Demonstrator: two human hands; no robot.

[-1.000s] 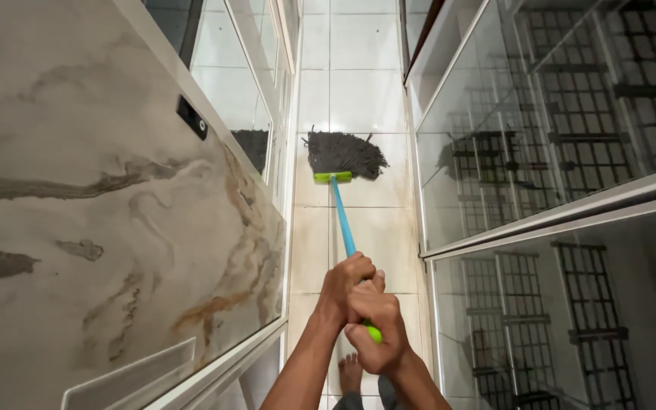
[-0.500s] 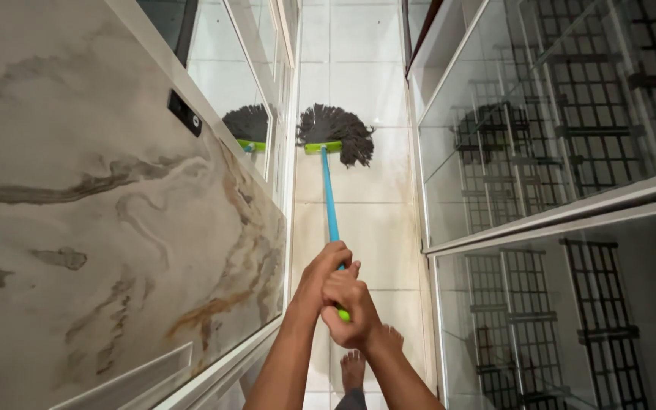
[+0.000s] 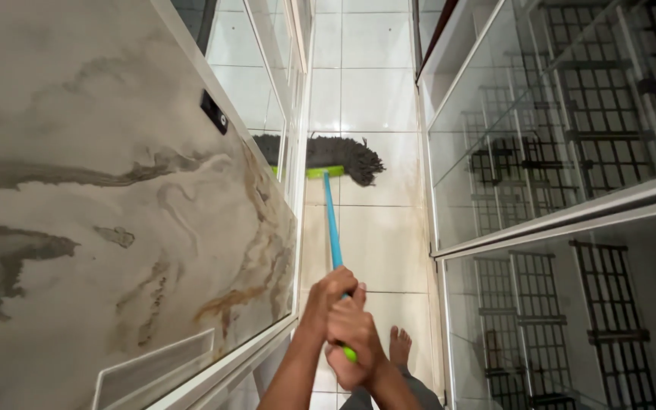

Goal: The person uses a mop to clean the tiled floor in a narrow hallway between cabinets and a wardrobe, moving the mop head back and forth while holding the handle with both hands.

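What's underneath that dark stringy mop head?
The mop head lies on pale floor tiles, stained brownish nearer the person. The tile directly beneath its strands is covered, so its state cannot be seen. Both hands hold the blue handle.

Two bare forearms rise from the lower middle of the frame, with no sleeve, watch, bracelet or ring showing on either. The left hand [image 3: 326, 298] sits slightly higher and further left in the frame, the right hand [image 3: 352, 342] just below it and overlapping it; neither wears a glove. Right of the hands, near the bottom of the frame, a bare foot [image 3: 399, 348] shows its toes, with no shoe or sock. At the very bottom edge lies a patch of grey cloth [image 3: 411, 395], apparently trousers.
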